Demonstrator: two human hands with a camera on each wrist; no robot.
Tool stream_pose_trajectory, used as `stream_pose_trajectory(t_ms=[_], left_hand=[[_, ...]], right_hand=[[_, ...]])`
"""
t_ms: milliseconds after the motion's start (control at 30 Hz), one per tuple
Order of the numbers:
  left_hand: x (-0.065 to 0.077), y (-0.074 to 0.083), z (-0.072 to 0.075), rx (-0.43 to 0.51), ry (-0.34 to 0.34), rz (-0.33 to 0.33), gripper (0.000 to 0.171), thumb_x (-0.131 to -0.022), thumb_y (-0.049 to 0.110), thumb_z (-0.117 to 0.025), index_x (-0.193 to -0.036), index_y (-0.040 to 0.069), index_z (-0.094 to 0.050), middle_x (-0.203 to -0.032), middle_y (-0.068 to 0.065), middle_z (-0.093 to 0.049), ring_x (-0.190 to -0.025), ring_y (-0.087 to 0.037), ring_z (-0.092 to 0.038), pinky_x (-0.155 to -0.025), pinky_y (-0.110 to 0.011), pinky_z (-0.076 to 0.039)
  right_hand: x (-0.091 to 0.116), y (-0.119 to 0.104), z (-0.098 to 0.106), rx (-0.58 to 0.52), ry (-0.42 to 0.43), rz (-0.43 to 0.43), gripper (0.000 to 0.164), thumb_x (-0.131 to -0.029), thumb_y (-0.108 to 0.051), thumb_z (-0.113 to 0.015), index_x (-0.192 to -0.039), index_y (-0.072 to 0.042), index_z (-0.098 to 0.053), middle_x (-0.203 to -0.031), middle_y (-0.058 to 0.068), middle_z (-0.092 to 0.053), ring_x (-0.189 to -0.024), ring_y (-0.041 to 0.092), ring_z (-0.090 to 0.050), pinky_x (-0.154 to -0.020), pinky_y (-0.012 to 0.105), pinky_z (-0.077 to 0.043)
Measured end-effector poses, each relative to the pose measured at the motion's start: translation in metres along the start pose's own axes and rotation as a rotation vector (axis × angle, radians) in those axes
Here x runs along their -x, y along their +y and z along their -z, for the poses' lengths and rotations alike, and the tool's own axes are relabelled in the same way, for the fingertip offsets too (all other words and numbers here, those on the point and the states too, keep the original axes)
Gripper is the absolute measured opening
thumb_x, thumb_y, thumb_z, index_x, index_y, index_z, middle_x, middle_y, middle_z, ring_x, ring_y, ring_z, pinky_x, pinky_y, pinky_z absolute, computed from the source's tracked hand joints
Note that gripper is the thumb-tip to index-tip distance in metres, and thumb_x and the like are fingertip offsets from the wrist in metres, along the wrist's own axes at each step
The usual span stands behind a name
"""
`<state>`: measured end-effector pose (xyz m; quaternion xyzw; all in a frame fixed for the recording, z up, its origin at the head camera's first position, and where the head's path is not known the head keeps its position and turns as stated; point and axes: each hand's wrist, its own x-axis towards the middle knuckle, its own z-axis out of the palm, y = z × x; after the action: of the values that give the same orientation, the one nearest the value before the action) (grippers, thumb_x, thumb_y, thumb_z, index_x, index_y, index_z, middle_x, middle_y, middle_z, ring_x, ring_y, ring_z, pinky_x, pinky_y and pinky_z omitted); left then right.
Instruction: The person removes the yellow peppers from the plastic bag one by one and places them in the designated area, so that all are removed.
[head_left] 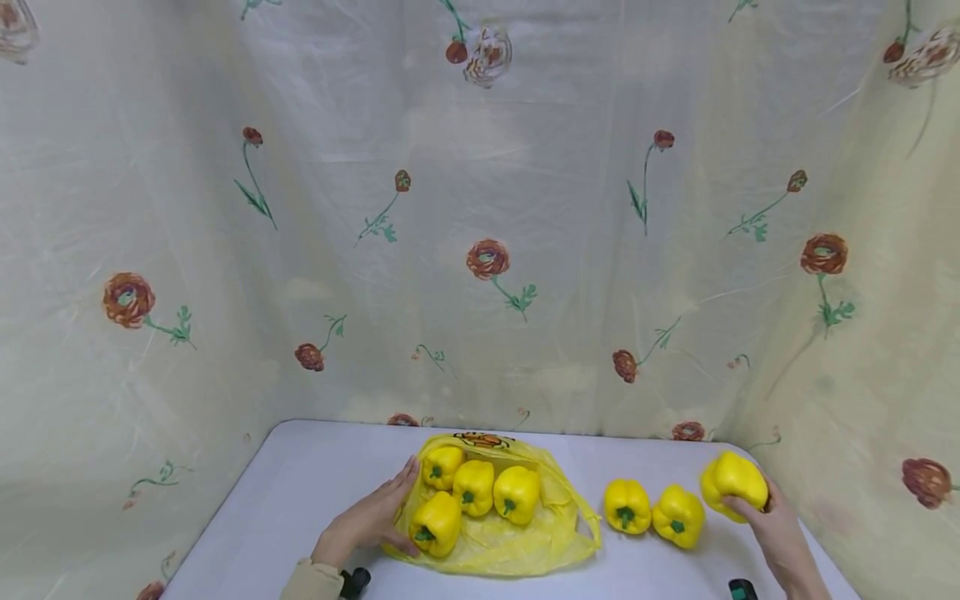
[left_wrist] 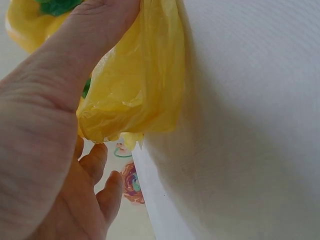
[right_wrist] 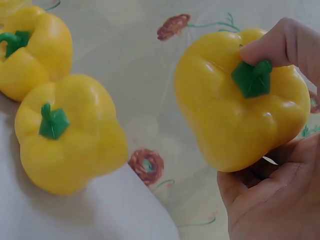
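My right hand [head_left: 780, 533] grips a yellow bell pepper [head_left: 732, 483], thumb beside its green stem and fingers beneath, raised at the table's right side. In the right wrist view this pepper [right_wrist: 240, 107] has its stem end facing the camera. My left hand [head_left: 371, 517] rests against the left side of a thin yellow plastic bag [head_left: 547, 546], thumb and fingers spread. Several yellow bell peppers [head_left: 473, 487] lie in the bag's open mouth, the nearest [head_left: 436, 525] beside my left thumb. In the left wrist view, the bag [left_wrist: 132, 90] hangs past my thumb.
Two more yellow bell peppers, one [head_left: 627, 506] and another [head_left: 678, 517], stand side by side on the white table [head_left: 315, 467] between the bag and my right hand. Flower-printed curtain [head_left: 487, 333] surrounds the table at the back and both sides.
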<state>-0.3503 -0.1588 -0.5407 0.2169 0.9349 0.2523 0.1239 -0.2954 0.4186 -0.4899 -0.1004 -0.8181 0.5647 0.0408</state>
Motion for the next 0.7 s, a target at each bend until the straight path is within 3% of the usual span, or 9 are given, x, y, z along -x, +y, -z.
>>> stream_pose_trajectory(t_ms=[133,200,367,533,700], left_hand=[[0.001,0.000,0.000,-0.005,-0.004,-0.009,0.133,-0.060,0.055,-0.081,-0.156,0.009,0.000,-0.164,-0.010,0.005,-0.149,-0.032,-0.015,-0.119,-0.055,-0.019],[0.001,0.000,0.000,-0.008,-0.003,-0.013,0.133,-0.060,0.055,-0.081,-0.155,0.009,0.000,-0.163,-0.010,0.005,-0.149,-0.032,-0.015,-0.119,-0.055,-0.019],[0.000,-0.001,0.001,-0.013,0.001,-0.010,0.133,-0.060,0.056,-0.081,-0.156,0.010,0.000,-0.164,-0.010,0.004,-0.149,-0.032,-0.015,-0.118,-0.055,-0.020],[-0.001,-0.002,0.001,-0.014,0.000,-0.010,0.132,-0.061,0.056,-0.080,-0.156,0.010,0.000,-0.164,-0.009,0.005,-0.149,-0.031,-0.014,-0.119,-0.054,-0.020],[0.000,-0.003,0.001,-0.008,-0.006,-0.014,0.132,-0.061,0.056,-0.080,-0.156,0.009,0.000,-0.163,-0.010,0.005,-0.149,-0.032,-0.014,-0.118,-0.055,-0.020]], right_hand=[[0.001,0.014,0.006,-0.027,0.066,0.039,0.064,-0.093,-0.029,-0.065,-0.142,-0.015,-0.026,-0.101,-0.024,-0.042,-0.088,-0.007,-0.042,-0.074,0.008,-0.040],[0.001,0.018,0.008,-0.046,0.091,0.046,0.061,-0.092,-0.026,-0.066,-0.139,-0.012,-0.029,-0.097,-0.026,-0.043,-0.087,-0.008,-0.043,-0.073,0.007,-0.039],[-0.003,0.027,0.013,-0.035,0.106,-0.003,0.083,-0.092,-0.030,-0.065,-0.149,0.003,-0.014,-0.097,-0.027,-0.040,-0.086,-0.009,-0.041,-0.073,0.007,-0.038],[-0.006,0.040,0.020,-0.034,0.084,-0.031,0.078,-0.093,-0.030,-0.064,-0.146,0.005,-0.018,-0.095,-0.029,-0.041,-0.084,-0.010,-0.042,-0.072,0.007,-0.039],[-0.010,0.048,0.022,-0.017,0.061,-0.130,0.090,-0.093,-0.036,-0.063,-0.152,0.003,-0.007,-0.112,-0.015,-0.040,-0.086,-0.010,-0.039,-0.074,0.008,-0.038]])
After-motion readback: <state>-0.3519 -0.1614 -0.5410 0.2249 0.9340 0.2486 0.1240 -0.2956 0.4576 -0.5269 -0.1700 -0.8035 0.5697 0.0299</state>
